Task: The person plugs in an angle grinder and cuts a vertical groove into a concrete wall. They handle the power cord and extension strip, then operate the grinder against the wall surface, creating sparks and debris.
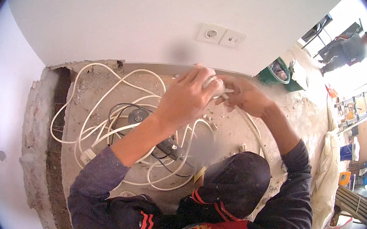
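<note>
In front of the wall, low down, my two hands meet. My left hand (188, 94) is closed round a small white object (215, 84), mostly covered by the fingers, so its kind is unclear. Close against it, the fingers of my right hand (245, 96) pinch a white cable (254, 127), which runs down towards my knee. Beneath my left forearm lies an angle grinder (168, 146) with a dark disc, among loops of white cable (99, 100). A white socket block (88, 155) is partly hidden by my left sleeve.
A wall socket (211, 33) sits above my hands. On the left, a broken channel (60, 114) is cut in the floor. Green buckets (273, 75), a ladder (363, 108) and a plastic sheet (325, 176) are to the right. Another person (347, 49) is at the far right.
</note>
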The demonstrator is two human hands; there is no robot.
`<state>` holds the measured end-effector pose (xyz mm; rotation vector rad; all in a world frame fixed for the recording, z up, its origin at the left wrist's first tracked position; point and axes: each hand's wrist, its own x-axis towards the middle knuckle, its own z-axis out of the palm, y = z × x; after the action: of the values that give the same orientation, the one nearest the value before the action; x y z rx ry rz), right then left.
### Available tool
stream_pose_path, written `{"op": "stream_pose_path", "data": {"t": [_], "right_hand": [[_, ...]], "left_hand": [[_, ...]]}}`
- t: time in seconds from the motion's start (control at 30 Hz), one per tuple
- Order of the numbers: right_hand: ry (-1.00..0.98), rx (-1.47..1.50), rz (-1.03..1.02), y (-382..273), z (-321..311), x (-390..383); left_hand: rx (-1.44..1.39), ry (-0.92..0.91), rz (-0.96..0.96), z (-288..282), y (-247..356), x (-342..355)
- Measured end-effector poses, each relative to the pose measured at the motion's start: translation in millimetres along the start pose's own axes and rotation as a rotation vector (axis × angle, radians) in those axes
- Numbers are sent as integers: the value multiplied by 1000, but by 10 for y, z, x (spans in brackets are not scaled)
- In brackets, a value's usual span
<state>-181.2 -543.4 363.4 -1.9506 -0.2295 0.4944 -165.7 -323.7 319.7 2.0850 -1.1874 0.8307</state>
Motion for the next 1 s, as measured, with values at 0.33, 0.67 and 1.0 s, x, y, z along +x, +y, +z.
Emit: {"op": "stream_pose_path", "data": {"t": [0.33, 0.67, 1.0], "right_hand": [[788, 137, 227, 753, -529, 106], [1043, -53, -230, 1032, -234, 1422], [1135, 310, -282, 952, -201, 1989]], "left_hand": [[23, -397, -159, 17, -184, -436], [-48, -598, -246, 227, -216, -646], [-60, -843, -428, 248, -285, -795]]}}
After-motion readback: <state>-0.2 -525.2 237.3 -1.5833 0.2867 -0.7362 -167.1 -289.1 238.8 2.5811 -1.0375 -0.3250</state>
